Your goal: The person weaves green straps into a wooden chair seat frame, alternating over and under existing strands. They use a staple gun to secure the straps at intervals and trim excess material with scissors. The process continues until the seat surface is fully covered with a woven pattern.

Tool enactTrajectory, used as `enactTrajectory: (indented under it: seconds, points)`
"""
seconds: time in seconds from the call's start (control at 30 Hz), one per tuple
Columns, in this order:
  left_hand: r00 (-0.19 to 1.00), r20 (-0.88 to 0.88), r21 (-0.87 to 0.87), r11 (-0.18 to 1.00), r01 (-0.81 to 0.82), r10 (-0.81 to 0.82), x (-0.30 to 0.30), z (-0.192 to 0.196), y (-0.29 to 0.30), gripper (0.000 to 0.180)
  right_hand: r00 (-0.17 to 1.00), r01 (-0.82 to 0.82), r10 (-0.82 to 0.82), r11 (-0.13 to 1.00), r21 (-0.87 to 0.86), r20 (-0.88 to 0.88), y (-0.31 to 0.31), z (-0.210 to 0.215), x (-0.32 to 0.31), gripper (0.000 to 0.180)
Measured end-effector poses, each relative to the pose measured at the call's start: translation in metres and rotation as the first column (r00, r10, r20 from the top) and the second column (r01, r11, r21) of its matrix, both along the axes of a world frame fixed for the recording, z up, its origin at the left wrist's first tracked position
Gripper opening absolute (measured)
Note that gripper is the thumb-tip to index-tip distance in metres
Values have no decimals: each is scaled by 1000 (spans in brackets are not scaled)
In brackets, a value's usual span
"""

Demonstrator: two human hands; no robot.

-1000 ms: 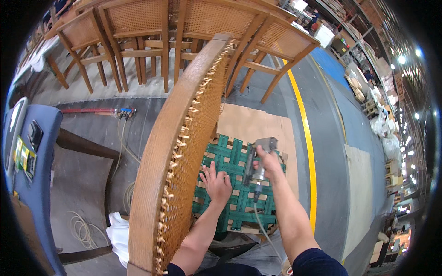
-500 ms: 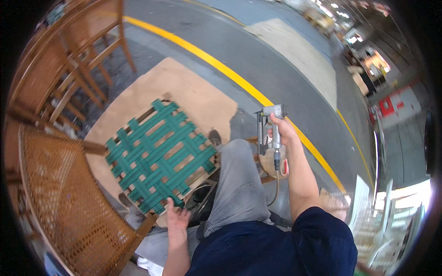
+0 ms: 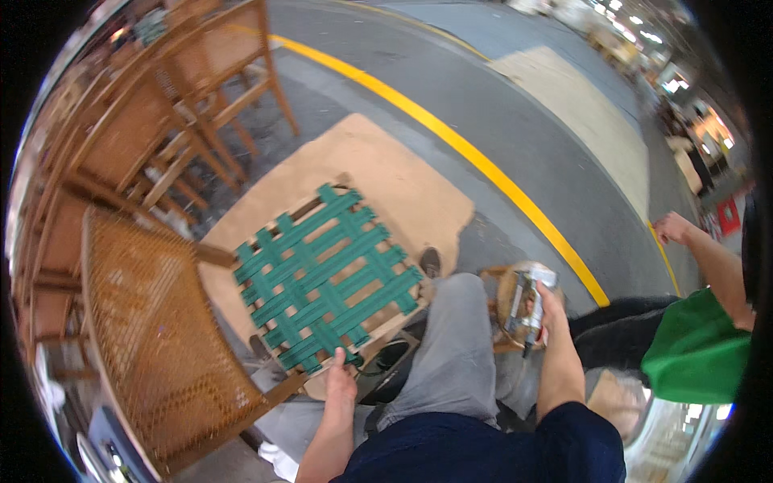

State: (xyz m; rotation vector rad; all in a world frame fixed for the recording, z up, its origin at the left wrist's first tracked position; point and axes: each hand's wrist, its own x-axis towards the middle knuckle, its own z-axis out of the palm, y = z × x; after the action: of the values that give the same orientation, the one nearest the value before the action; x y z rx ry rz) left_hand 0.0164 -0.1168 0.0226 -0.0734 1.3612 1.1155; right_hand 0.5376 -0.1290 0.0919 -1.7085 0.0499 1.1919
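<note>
A chair with a cane back [image 3: 153, 338] and a seat of woven green webbing [image 3: 326, 278] lies in front of me, left of centre. My left hand [image 3: 341, 380] is at the seat's near edge, thumb on top and the other fingers partly hidden against the frame, closed on it. My right hand [image 3: 551, 312] is closed round the handle of a silvery pneumatic staple gun [image 3: 527, 306]. The staple gun is low over a small round-topped wooden stool [image 3: 509, 288]; whether it touches the top I cannot tell.
A brown cardboard sheet [image 3: 378, 173] lies beneath the chair. More wooden cane chairs [image 3: 129, 141] crowd the left. A yellow floor line [image 3: 483, 161] curves past on the right. Close on my right is another person in a green garment [image 3: 699, 346], an arm stretched forward.
My right hand has lowered the staple gun to the stool. My left hand, spread before, has closed on the seat edge. Another person has come into view on the right, and the view has shifted.
</note>
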Motion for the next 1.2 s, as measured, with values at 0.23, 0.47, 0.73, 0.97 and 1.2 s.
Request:
enactTrajectory:
  seconds: [0.23,0.47,0.73,0.97,1.2]
  points:
    - [999,25,130,991,-38,35,-7,-2,6,38,569,-12,386,887,-462,726,-26,-20,-17,59]
    - [992,-121,170,985,38,-17,6,-13,1,50,262,6,514,845,-534,817,-92,-1,-14,46]
    - [912,-215,20,932,362,-350,-5,9,-28,25,441,-555,218,828,74,871,-45,32,-126,30]
    - [789,-152,-148,803,577,-595,-13,-26,-85,28,152,-985,950,169,-39,272,18,-26,-341,31]
    - [447,-205,-328,491,807,-871,-7,-34,-86,50,364,-902,916,392,183,-167,15,-109,-427,24]
